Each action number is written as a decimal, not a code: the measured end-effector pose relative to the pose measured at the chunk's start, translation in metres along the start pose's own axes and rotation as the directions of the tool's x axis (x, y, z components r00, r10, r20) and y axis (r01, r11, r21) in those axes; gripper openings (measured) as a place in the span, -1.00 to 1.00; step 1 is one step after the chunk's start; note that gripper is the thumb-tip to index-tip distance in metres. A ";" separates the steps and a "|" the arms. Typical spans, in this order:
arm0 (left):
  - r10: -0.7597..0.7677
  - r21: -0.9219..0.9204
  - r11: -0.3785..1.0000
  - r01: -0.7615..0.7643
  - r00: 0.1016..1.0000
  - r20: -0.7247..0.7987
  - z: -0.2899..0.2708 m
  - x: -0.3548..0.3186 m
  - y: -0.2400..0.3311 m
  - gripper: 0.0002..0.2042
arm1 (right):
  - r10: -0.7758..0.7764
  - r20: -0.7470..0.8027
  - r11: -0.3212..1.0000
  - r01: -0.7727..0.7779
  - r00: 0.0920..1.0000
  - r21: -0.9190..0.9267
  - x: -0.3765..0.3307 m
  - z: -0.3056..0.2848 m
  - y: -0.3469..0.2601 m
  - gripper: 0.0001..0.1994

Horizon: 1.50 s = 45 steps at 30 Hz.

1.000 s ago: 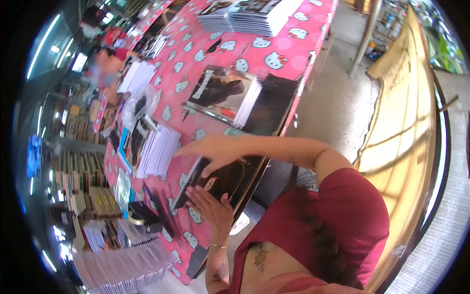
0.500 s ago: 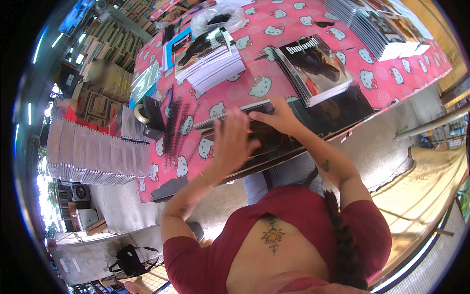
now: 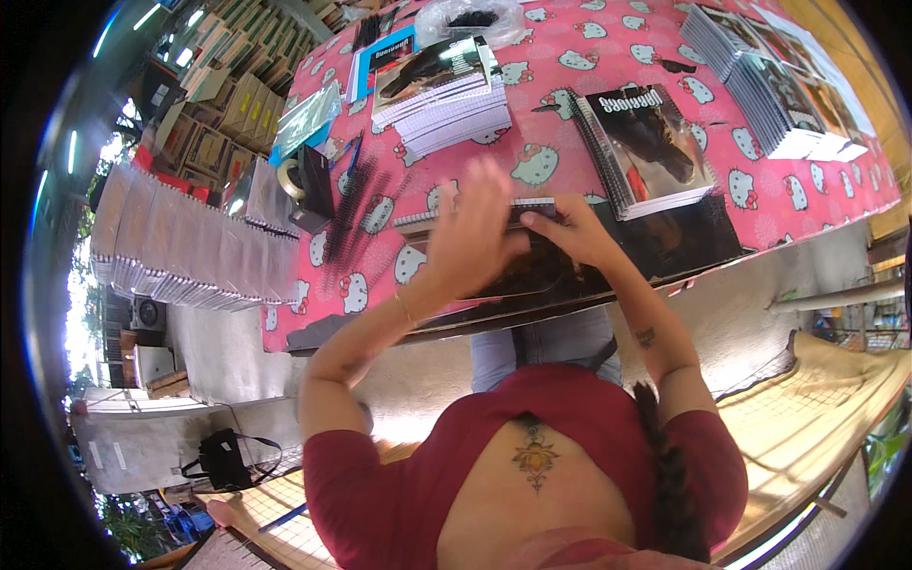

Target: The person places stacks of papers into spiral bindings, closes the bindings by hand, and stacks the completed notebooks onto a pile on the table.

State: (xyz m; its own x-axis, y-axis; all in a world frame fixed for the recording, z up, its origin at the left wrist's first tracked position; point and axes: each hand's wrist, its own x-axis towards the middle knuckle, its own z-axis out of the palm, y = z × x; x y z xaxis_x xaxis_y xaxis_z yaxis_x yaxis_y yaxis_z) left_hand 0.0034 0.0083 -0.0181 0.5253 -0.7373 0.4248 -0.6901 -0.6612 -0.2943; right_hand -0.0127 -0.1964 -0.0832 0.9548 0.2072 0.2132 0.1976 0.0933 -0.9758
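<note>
A spiral notebook (image 3: 415,224) is tilted up at the near edge of the table, its wire-bound edge turned upward. My right hand (image 3: 581,231) grips its right end, with the thumb over the top edge. In front of the notebook's middle is my left hand (image 3: 472,233), fingers stretched upward and smeared by motion; whether the palm touches the notebook I cannot tell. Loose black binding coils (image 3: 366,214) lie to the left of it. Just beyond my right hand rests a short stack of spiral notebooks (image 3: 648,147) with a dark picture on the cover.
Left of the coils stands a black tape dispenser (image 3: 309,190). Many wrapped notebooks (image 3: 190,237) stand in a row at the left edge. Farther back are a stack of pages with covers (image 3: 451,114), a clear plastic bag (image 3: 470,21) and more bound notebooks (image 3: 774,95). The tablecloth (image 3: 589,59) is pink.
My left hand has swung up, its fingers now pointing higher above the notebook's top edge. My right hand keeps its hold. The whole view has shifted slightly.
</note>
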 end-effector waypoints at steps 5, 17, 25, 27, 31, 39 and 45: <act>0.019 -0.018 1.000 -0.021 0.995 -0.093 0.001 0.011 -0.008 -0.18 | -0.129 -0.004 0.986 0.128 0.992 -0.108 0.002 0.005 -0.017 -0.81; 0.043 -0.293 0.955 -0.035 0.999 0.019 -0.002 -0.015 0.027 -0.15 | -0.127 -0.019 0.984 0.123 0.992 -0.131 0.001 0.001 -0.009 -0.79; -0.071 -0.500 0.866 -0.013 0.986 -0.149 -0.015 0.022 -0.002 -0.82 | -0.187 -0.013 0.973 0.183 0.982 -0.142 -0.009 -0.022 -0.050 -0.75; -0.059 -0.503 0.864 -0.017 0.989 -0.135 -0.015 0.023 -0.003 -0.85 | -0.122 0.020 0.975 0.124 0.992 -0.186 -0.002 -0.037 -0.054 -0.77; -0.042 -0.503 0.864 -0.022 0.992 -0.116 -0.016 0.025 -0.008 -0.87 | -0.059 0.176 0.968 0.099 0.983 -0.231 0.016 -0.051 -0.069 -0.86; -0.044 -0.454 0.891 -0.002 0.995 -0.090 -0.027 0.015 0.004 -0.81 | -0.412 0.084 0.802 0.405 0.907 -0.440 0.017 -0.030 -0.055 -0.88; -0.190 -0.617 0.783 0.075 0.974 -0.122 -0.079 0.032 -0.043 -0.81 | -0.679 -0.133 0.604 0.446 0.722 -0.660 -0.021 0.021 -0.115 -0.64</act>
State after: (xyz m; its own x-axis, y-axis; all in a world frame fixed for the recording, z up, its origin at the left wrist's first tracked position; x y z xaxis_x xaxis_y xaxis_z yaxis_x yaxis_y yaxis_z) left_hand 0.0107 0.0239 0.0756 0.5821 -0.5761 0.5738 -0.8082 -0.4878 0.3300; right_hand -0.0600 -0.1913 0.0257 0.5850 -0.0431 0.8099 0.6921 -0.4941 -0.5262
